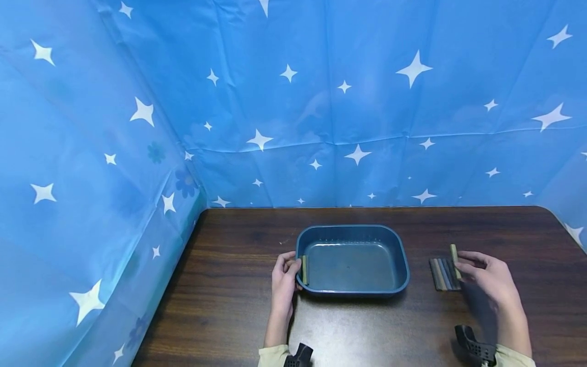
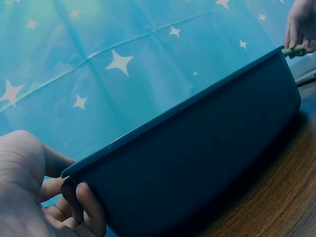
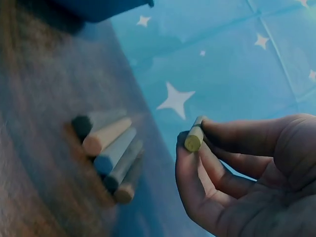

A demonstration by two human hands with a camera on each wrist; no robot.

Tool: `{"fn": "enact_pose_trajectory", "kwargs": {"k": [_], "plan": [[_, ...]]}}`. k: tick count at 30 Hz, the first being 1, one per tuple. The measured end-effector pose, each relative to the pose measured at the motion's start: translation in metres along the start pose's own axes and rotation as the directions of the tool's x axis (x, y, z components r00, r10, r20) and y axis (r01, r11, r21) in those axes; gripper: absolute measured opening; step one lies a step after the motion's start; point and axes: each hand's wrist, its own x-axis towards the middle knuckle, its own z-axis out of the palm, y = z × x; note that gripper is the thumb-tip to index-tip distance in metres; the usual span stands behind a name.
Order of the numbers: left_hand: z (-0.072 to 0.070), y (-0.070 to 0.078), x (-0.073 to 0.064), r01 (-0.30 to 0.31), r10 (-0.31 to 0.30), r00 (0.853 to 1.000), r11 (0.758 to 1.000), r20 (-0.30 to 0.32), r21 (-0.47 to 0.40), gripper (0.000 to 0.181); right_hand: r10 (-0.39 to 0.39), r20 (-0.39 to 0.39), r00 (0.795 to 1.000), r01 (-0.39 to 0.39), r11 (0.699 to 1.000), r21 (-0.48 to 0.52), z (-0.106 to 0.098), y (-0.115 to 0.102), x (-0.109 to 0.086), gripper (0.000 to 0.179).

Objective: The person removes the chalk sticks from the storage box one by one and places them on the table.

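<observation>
My left hand (image 1: pixel 283 279) grips the left end of a blue rectangular plastic basin (image 1: pixel 399 244), thumb at the rim and fingers curled below it. Inside, against that left wall, lie a yellow-green stick (image 1: pixel 304 270) and a darker one beside it. Over on the right, my right hand (image 1: pixel 488 275) pinches a yellow-green chalk-like stick (image 3: pixel 194 141) between thumb and fingers, raised above the table. Just left of that hand, several similar round sticks (image 3: pixel 107 140) in grey, tan, blue and dark tones lie side by side in a row on the wood.
A dark brown wooden table (image 1: pixel 220 306) carries everything. Blue sheeting with white stars (image 1: pixel 321 117) hangs behind its back edge and along the left side. Black wrist mounts (image 1: pixel 474 346) sit at both cuffs. Table surface separates the basin from the row of sticks.
</observation>
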Motion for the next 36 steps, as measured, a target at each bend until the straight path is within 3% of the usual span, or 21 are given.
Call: {"fn": "enact_pose_trajectory", "kwargs": {"k": [8,15,36], "plan": [[0.001,-0.001,0.001,0.009,-0.009,1.0,1.0,-0.006,-0.01,0.03,0.016,-0.031,0.999,-0.021,0.988,-0.152,-0.001,0.012,0.005,0.046],[0.001,0.0,0.001,0.009,-0.009,1.0,1.0,-0.008,-0.004,0.03,-0.02,-0.061,0.998,-0.001,0.945,-0.326,0.001,0.018,0.008,0.037],[0.001,0.001,-0.001,0.013,-0.013,1.0,1.0,-0.007,0.013,0.031,-0.09,-0.171,0.981,0.027,0.941,-0.338,0.01,0.016,0.008,0.031]]}}
